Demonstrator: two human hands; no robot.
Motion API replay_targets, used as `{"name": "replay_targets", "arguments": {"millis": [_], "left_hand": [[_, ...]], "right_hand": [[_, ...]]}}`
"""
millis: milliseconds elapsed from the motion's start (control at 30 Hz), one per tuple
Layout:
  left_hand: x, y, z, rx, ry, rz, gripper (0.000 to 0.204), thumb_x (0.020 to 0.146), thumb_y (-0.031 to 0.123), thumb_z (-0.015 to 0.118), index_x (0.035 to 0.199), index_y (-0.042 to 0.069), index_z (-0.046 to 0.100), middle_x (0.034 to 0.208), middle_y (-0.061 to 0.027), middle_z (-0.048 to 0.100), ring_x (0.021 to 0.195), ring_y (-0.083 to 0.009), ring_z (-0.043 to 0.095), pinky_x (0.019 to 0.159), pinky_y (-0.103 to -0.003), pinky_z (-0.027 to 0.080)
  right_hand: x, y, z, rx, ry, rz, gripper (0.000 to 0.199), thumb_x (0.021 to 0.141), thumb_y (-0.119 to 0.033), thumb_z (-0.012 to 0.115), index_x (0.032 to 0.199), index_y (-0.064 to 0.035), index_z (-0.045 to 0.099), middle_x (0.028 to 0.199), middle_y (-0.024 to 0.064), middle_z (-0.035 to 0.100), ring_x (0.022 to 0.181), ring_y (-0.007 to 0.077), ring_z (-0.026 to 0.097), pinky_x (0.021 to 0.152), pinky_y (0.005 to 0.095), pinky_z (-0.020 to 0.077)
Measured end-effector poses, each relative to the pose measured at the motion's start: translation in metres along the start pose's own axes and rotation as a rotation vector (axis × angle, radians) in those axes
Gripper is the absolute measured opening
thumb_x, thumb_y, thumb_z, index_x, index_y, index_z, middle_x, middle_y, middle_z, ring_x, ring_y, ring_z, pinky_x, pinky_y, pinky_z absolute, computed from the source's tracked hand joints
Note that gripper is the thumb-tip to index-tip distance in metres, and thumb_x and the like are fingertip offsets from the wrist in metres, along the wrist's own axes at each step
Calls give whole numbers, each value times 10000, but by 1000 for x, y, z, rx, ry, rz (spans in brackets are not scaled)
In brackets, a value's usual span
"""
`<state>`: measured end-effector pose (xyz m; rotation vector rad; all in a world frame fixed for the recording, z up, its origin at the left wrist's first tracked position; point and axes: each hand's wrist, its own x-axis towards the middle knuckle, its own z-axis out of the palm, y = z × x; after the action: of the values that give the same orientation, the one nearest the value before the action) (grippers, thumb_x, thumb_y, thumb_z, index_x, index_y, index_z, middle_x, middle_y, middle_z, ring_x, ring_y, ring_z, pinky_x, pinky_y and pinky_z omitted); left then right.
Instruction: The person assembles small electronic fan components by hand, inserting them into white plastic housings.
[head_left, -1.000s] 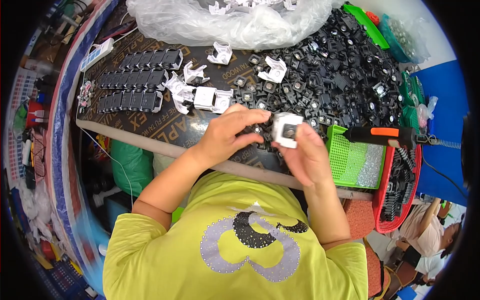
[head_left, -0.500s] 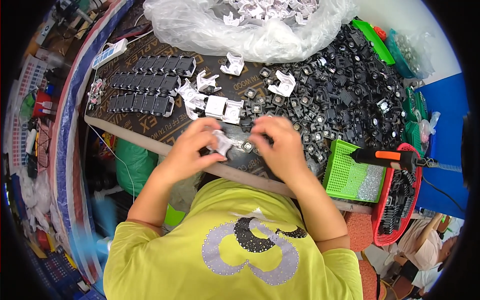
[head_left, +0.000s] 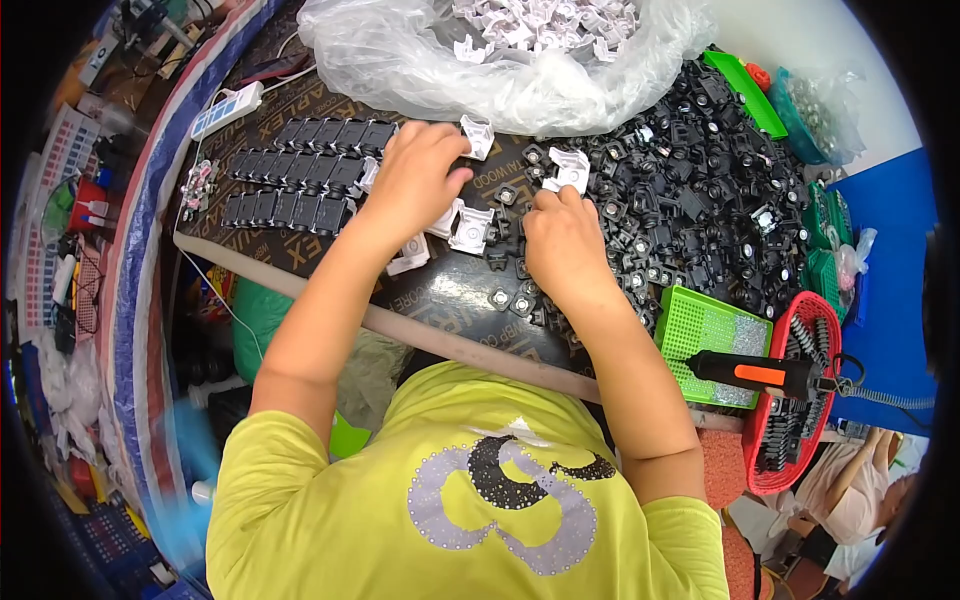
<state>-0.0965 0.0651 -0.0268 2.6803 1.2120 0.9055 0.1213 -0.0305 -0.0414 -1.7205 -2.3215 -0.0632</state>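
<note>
My left hand (head_left: 418, 170) is over the table beside the rows of black blocks, fingers curved and thumb apart, with nothing seen between them. Its fingertips are close to a white plastic bracket (head_left: 477, 138). My right hand (head_left: 566, 240) has its fingertips closed on the lower edge of another white plastic bracket (head_left: 570, 168), at the border of the black parts. More white brackets (head_left: 471, 231) lie between my hands, and one white bracket (head_left: 408, 256) rests beside my left forearm. My left hand and wrist partly cover some of them.
A big heap of small black parts (head_left: 690, 190) covers the right side. Behind it sits a clear plastic bag (head_left: 400, 75) of white brackets. At right are a green basket (head_left: 690, 320), an orange-black screwdriver (head_left: 750, 374) and a red basket (head_left: 750, 470). A power strip (head_left: 228, 110) lies far left.
My left hand has let go of the white bracket it held near the table edge and moved away from me. My right hand has moved farther out, onto a white bracket.
</note>
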Motion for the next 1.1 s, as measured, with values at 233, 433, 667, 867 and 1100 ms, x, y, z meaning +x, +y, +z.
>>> {"name": "replay_targets", "arguments": {"millis": [233, 433, 667, 867, 1100], "left_hand": [[78, 32, 45, -84, -223, 145, 356, 865, 139, 776, 1217, 101, 742, 1190, -86, 735, 1188, -343, 616, 1040, -474, 490], [91, 37, 89, -125, -279, 217, 270, 830, 117, 787, 1095, 87, 748, 1052, -153, 756, 1062, -398, 683, 925, -501, 545], [86, 59, 53, -415, -314, -1, 270, 860, 115, 693, 1109, 67, 598, 938, -212, 735, 905, -443, 714, 782, -501, 565], [52, 68, 16, -1266, -635, -277, 494, 925, 100, 723, 1404, 90, 603, 1154, -61, 721, 901, -95, 631, 752, -269, 528], [2, 45, -12, -1508, -772, -373, 631, 964, 83, 735, 1557, 36, 524, 1127, -50, 734, 848, -93, 671, 685, -227, 520]], "right_hand": [[-5, -13, 7, -9, 37, 91, 67, 759, -50, 717, 810, -27, 755, 1014, 117, 656, 1079, 327, 587, 914, 452, 468], [-26, -7, -8, 301, 278, 105, 101, 780, -1, 700, 880, 15, 706, 1042, 141, 647, 1078, 343, 577, 965, 465, 486], [-66, 17, -15, 1753, 221, 584, 131, 1020, -40, 683, 1115, 10, 608, 1033, 70, 704, 887, 144, 706, 813, 298, 586], [-61, 14, -35, 1958, 299, 523, 87, 1063, -58, 605, 1132, -7, 618, 1125, 125, 719, 1037, 219, 725, 889, 353, 599], [-75, 14, -58, 2359, 73, 525, 150, 1077, -95, 555, 1181, -13, 626, 1259, 238, 702, 1045, 333, 741, 882, 448, 613]]}}
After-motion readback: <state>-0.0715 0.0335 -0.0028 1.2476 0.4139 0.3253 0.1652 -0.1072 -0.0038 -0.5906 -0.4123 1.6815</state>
